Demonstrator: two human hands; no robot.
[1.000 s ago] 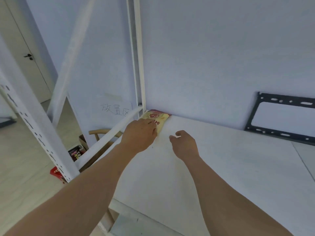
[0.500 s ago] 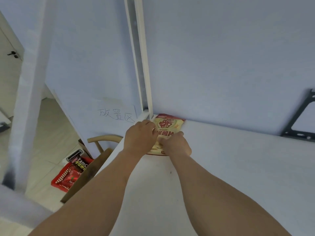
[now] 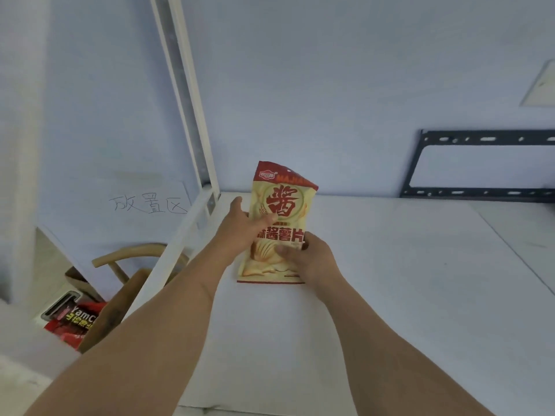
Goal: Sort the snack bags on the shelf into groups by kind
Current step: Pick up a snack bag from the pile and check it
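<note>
White shelf, pale wall behind, one chip bag up front.
Left hand pinches the bag's left edge; right hand, just below, grips its lower right corner.

There's a black metal bracket on the wall at right, a handwritten paper sign taped up at left, and a wooden chair down below it.

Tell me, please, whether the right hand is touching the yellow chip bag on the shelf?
Touching. The head view shows the right hand gripping the chip bag at its lower right edge, thumb pressed on the front of the bag.
</note>
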